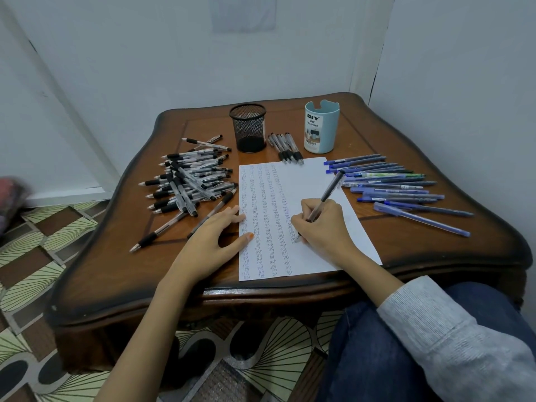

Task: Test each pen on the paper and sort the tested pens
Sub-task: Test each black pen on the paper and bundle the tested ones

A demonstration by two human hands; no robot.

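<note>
A wooden table (406,242) carries a sheet of paper (313,181) covered in columns of scribbles. A heap of black pens (188,181) lies left of the sheet and a row of blue pens (388,184) lies right of it. Behind stand a mesh cup (248,127) and a blue organizer (321,126). The left grip (216,236) lies flat, fingers spread, on the paper's edge. The right grip (322,224) pinches a dark pen (330,190), whose tip seems to touch the paper.

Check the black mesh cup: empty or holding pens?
Looks empty: nothing rises above the rim of the black mesh cup, and nothing shows through its mesh.
</note>
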